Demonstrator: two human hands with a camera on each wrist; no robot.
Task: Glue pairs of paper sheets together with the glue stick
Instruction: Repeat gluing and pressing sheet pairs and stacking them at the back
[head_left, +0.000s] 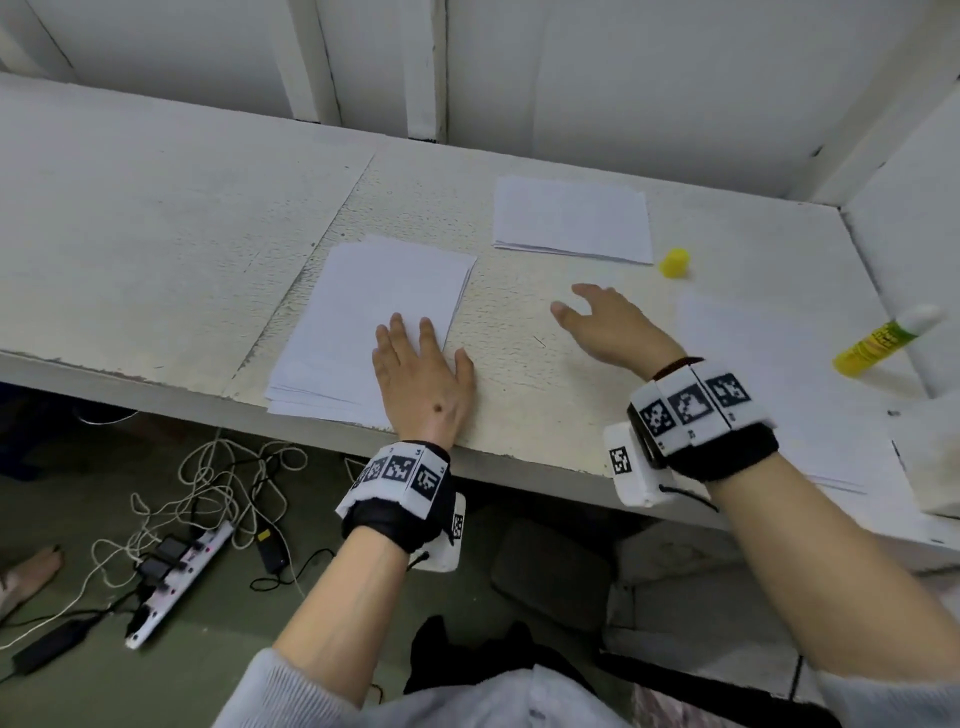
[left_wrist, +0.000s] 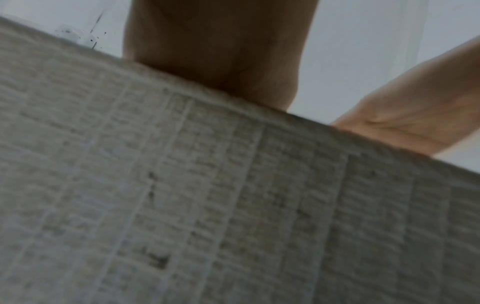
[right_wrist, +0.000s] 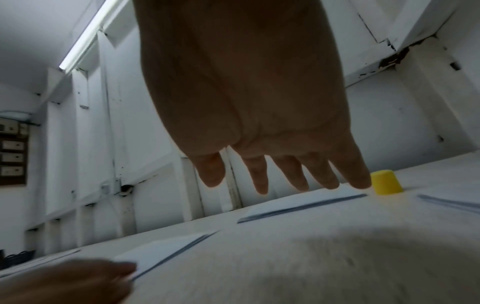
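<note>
Head view: left hand (head_left: 423, 382) flat, fingers straight, on near paper stack (head_left: 374, 322) at worktop (head_left: 156, 234) front edge; right hand (head_left: 610, 325) hovering, fingers spread, empty. Glue stick (head_left: 883, 340) uncapped by right edge, yellow cap (head_left: 674, 263) beside far stack (head_left: 571, 218).
Left wrist view: blurred worktop front; palm pressing.
Right wrist view: fingers (right_wrist: 261, 176) wide above worktop. Advice: pin stack, peel only one sheet.
</note>
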